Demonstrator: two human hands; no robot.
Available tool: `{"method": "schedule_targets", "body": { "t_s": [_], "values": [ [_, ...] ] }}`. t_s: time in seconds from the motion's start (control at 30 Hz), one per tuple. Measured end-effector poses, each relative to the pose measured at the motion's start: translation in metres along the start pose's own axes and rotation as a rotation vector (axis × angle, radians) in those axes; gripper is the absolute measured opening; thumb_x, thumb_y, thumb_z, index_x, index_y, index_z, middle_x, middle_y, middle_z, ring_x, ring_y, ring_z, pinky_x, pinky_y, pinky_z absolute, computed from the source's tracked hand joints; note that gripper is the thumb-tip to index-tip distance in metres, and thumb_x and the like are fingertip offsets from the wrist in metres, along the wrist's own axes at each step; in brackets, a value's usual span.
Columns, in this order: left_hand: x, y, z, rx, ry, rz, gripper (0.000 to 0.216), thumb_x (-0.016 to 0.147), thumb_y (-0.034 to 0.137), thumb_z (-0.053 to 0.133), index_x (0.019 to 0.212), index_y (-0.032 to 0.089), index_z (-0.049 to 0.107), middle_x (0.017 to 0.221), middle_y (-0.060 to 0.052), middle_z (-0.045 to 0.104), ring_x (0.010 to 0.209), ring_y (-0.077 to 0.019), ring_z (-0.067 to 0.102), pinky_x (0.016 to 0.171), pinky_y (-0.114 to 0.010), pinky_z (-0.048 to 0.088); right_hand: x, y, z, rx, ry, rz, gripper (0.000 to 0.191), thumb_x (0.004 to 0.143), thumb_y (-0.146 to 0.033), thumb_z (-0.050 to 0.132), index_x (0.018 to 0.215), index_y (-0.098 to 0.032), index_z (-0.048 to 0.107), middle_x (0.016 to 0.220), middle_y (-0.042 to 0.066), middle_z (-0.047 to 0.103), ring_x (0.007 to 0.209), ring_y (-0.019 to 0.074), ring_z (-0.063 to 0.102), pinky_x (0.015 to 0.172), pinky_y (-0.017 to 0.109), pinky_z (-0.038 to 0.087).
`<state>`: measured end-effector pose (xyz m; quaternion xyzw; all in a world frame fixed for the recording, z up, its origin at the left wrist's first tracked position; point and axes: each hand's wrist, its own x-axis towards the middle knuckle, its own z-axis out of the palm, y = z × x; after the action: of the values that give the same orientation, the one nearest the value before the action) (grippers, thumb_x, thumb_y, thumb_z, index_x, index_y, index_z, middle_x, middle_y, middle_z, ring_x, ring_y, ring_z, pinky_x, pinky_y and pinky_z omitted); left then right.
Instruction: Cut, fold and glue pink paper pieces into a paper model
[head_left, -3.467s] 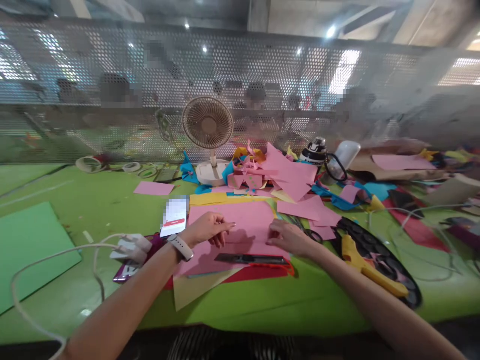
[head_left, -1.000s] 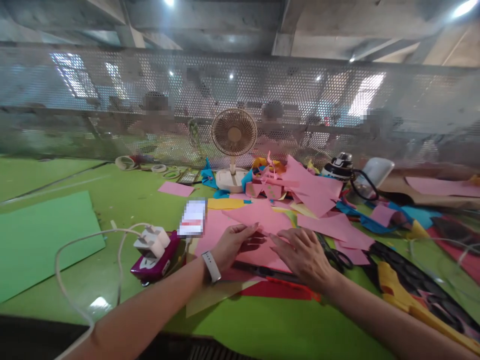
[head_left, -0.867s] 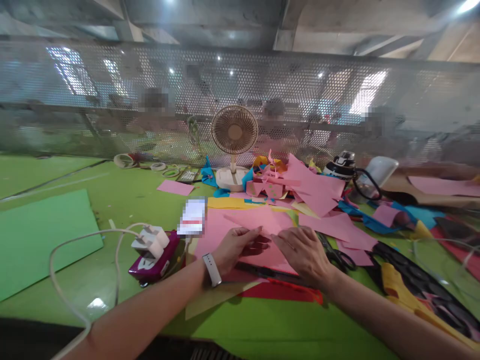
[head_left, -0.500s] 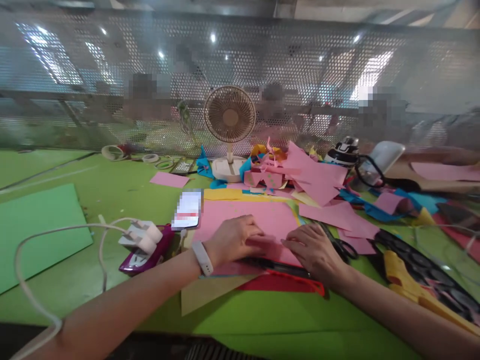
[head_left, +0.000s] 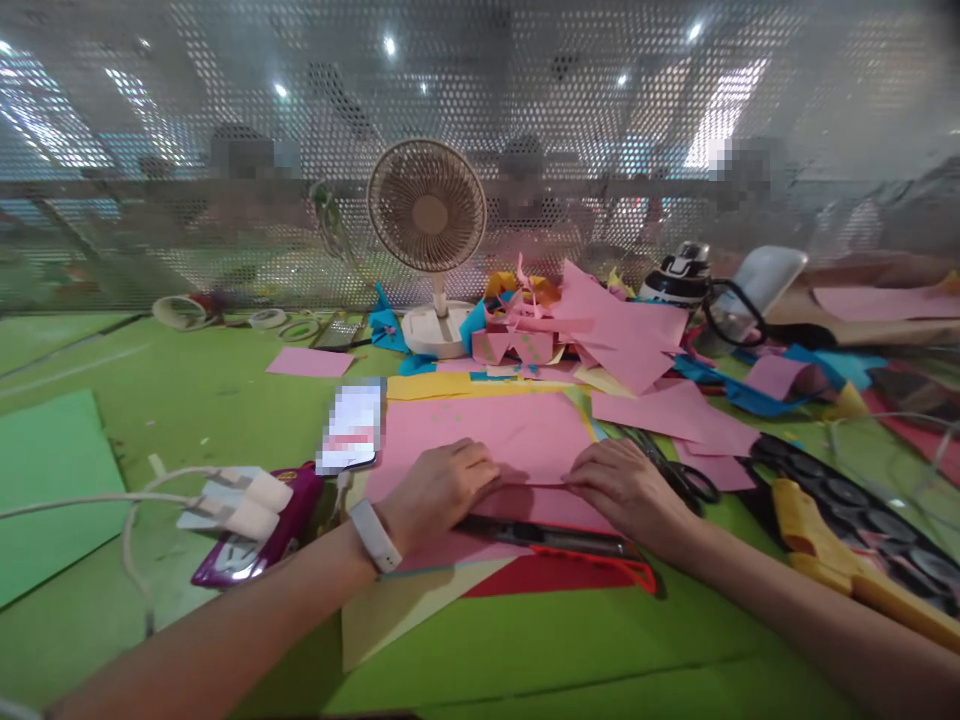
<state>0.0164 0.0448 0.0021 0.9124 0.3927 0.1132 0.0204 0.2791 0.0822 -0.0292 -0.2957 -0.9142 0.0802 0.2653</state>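
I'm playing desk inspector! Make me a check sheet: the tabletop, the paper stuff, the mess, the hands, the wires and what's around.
Surface: green tabletop, with little scraps on it.
Job's things: pink paper lying over a red sheet and a pale yellow sheet; a cutter knife lies in front of the hands.
Clutter: paper pile at the back; phone on the left; yellow tool on the right.
Hands: left hand and right hand both at the pink paper; whether they grip it is unclear.
Cables: white cables by white plugs on the left; more on the right.
Surroundings: fan before a perforated screen; beyond it, blurry.
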Motion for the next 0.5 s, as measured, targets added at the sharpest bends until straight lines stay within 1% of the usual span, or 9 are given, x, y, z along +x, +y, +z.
{"method": "schedule_targets", "body": {
  "t_s": [0.17,0.27,0.33,0.4,0.5],
  "values": [
    [0.002,0.001,-0.001,-0.017,0.008,-0.009,0.028,0.094,0.020,0.037,0.111,0.019,0.058,0.089,-0.006,0.060,0.085,-0.0172,0.054,0.077,-0.032,0.044,0.003,-0.006,-0.002,0.024,-0.007,0.075,0.014,0.086,-0.029,0.055,0.083,-0.021,0.066,0.083,0.004,0.064,0.079,0.0173,0.056,0.074,0.033,0.037],
    [0.003,0.002,-0.003,-0.076,0.012,-0.027,0.027,0.093,0.023,0.039,0.113,0.021,0.058,0.089,-0.005,0.062,0.084,-0.0169,0.055,0.076,-0.031,0.044,0.008,-0.011,-0.005,0.007,-0.049,0.102,0.013,0.085,-0.030,0.057,0.081,-0.020,0.065,0.081,0.003,0.064,0.078,0.0176,0.056,0.073,0.033,0.035],
    [0.003,0.003,-0.005,-0.155,0.022,-0.058,0.026,0.093,0.026,0.041,0.112,0.023,0.059,0.090,-0.004,0.063,0.085,-0.0164,0.056,0.076,-0.029,0.044,0.013,-0.012,-0.007,0.016,-0.082,0.130,0.012,0.084,-0.029,0.058,0.078,-0.020,0.064,0.079,0.002,0.064,0.078,0.0173,0.055,0.072,0.032,0.035],
    [0.003,0.003,-0.005,-0.263,0.035,-0.130,0.025,0.092,0.030,0.043,0.107,0.024,0.062,0.090,-0.003,0.064,0.085,-0.0157,0.057,0.076,-0.028,0.044,0.017,-0.013,-0.008,0.048,-0.110,0.174,0.013,0.083,-0.029,0.059,0.075,-0.020,0.063,0.076,0.001,0.063,0.077,0.0166,0.055,0.071,0.030,0.036],
    [0.003,0.002,-0.004,-0.436,0.062,-0.293,0.025,0.089,0.037,0.047,0.095,0.022,0.066,0.089,-0.003,0.064,0.082,-0.0152,0.059,0.075,-0.027,0.045,0.023,-0.012,-0.010,0.102,-0.157,0.245,0.013,0.081,-0.029,0.060,0.072,-0.020,0.063,0.072,0.000,0.062,0.074,0.0154,0.055,0.069,0.028,0.037]
  ]
}}
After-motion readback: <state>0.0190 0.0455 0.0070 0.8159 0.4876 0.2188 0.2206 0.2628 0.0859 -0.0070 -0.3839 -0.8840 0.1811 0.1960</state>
